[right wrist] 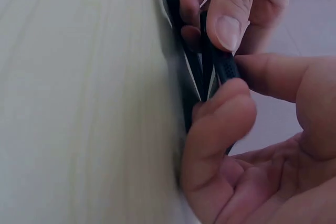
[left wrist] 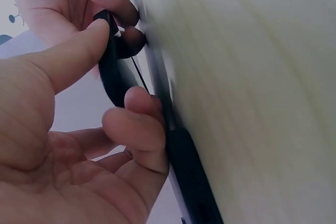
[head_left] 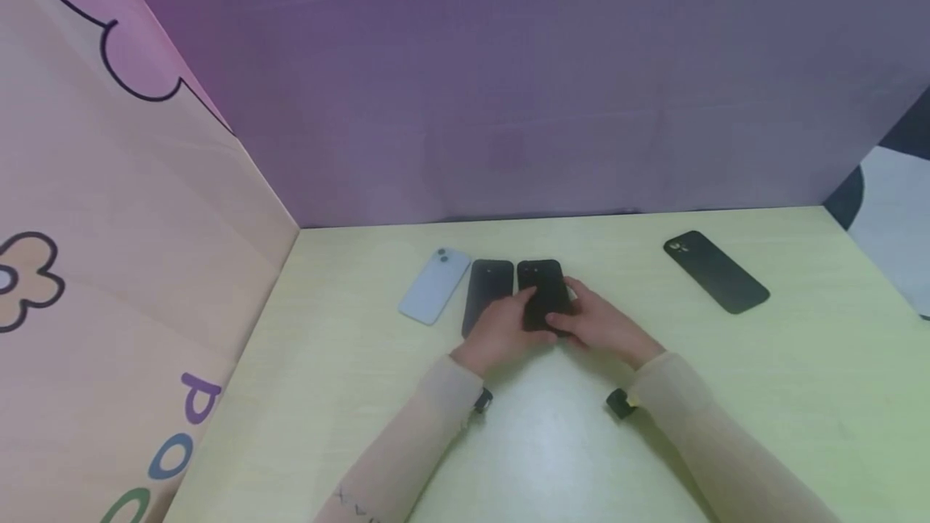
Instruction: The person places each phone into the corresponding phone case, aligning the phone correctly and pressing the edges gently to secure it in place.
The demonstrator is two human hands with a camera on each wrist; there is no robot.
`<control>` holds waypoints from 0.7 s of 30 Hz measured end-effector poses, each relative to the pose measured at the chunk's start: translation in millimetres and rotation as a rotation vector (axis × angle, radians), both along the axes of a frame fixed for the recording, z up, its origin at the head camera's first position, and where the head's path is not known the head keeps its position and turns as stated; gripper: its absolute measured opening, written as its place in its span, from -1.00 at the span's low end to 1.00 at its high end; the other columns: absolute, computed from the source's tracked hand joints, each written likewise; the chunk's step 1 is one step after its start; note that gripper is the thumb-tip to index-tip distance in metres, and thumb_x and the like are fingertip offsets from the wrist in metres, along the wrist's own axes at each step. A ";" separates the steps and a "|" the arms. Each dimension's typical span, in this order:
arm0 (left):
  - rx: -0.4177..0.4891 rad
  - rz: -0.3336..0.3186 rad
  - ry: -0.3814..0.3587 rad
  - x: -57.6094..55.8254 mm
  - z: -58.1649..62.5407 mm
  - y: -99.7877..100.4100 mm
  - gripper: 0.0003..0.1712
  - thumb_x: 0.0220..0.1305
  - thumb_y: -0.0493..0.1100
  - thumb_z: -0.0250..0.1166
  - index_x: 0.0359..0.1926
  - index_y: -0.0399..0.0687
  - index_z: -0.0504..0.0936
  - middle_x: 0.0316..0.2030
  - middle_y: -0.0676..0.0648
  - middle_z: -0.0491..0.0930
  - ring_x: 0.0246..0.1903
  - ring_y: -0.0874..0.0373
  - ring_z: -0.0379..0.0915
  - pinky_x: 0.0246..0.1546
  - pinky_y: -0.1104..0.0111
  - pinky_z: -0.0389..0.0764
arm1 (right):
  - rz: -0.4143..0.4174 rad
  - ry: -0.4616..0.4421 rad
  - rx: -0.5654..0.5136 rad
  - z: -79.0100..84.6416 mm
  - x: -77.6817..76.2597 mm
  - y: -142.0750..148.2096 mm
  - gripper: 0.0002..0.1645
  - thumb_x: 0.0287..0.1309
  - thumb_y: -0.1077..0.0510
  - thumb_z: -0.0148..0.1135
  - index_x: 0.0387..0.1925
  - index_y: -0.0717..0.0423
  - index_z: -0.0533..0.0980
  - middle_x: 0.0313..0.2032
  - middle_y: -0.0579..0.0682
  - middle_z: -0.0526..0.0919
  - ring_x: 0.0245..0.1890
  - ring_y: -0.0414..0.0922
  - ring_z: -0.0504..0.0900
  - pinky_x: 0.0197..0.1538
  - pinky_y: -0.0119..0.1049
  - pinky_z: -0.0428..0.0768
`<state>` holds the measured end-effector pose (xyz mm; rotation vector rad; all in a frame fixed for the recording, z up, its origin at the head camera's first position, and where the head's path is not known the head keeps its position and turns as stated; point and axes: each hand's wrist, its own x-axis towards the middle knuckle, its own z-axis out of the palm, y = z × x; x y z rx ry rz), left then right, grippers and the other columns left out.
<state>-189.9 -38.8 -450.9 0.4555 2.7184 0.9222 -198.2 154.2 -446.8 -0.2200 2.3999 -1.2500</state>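
Observation:
Both hands hold a black phone case [head_left: 543, 274] with a camera cutout, near the middle of the table. My left hand [head_left: 504, 328] reaches in from its left edge, and my right hand [head_left: 606, 328] grips its right side. In the left wrist view, the left thumb presses the rim of the tilted, curved case [left wrist: 110, 72]. The right wrist view shows thumb and fingers pinching the case [right wrist: 226, 69], with a second dark edge close beside it. I cannot tell whether a phone sits in it. A dark phone [head_left: 488, 285] lies partly hidden behind the left hand.
A pale blue phone [head_left: 436, 285] lies slanted to the left of the dark one. Farther right, a dark green phone [head_left: 718, 271] lies diagonally on the light wood table [head_left: 814, 394]. A purple panel [head_left: 508, 103] stands along the back edge, and a printed panel [head_left: 131, 224] on the left.

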 end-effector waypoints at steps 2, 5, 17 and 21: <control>-0.023 -0.001 0.006 1.5 0.8 0.7 0.01 0.25 0.19 0.43 0.55 -0.13 0.23 0.39 -0.24 0.46 0.38 -0.14 0.41 0.46 0.04 0.41 | 0.027 0.040 0.073 0.8 0.7 0.2 0.01 0.42 -0.04 0.20 0.60 0.24 -0.11 -0.26 0.25 0.71 -0.41 0.07 0.68 -0.23 -0.04 0.66; -0.061 -0.005 0.018 3.1 1.1 1.4 0.01 0.26 0.21 0.41 0.55 -0.13 0.21 0.38 -0.25 0.47 0.36 -0.14 0.43 0.43 0.04 0.45 | 0.055 0.102 0.157 0.4 2.1 0.1 0.01 0.42 -0.11 0.18 0.61 0.20 -0.08 0.08 0.43 0.65 0.01 0.28 0.69 0.12 0.23 0.62; -0.153 -0.051 0.053 4.8 2.2 2.5 0.00 0.26 0.17 0.44 0.54 -0.17 0.24 0.24 -0.29 0.61 0.18 -0.15 0.61 0.25 0.09 0.63 | 0.108 0.211 0.364 -3.9 8.8 -2.8 0.12 0.44 -0.25 0.11 0.59 0.34 -0.17 0.19 0.63 0.47 0.16 0.47 0.56 0.24 0.34 0.54; -0.163 -0.056 0.058 4.4 1.9 1.8 -0.01 0.25 0.16 0.45 0.54 -0.16 0.25 0.24 -0.28 0.61 0.18 -0.15 0.61 0.25 0.10 0.63 | 0.117 0.215 0.394 -3.7 9.4 -3.7 0.11 0.44 -0.26 0.09 0.59 0.33 -0.18 0.16 0.63 0.50 0.14 0.46 0.58 0.22 0.34 0.55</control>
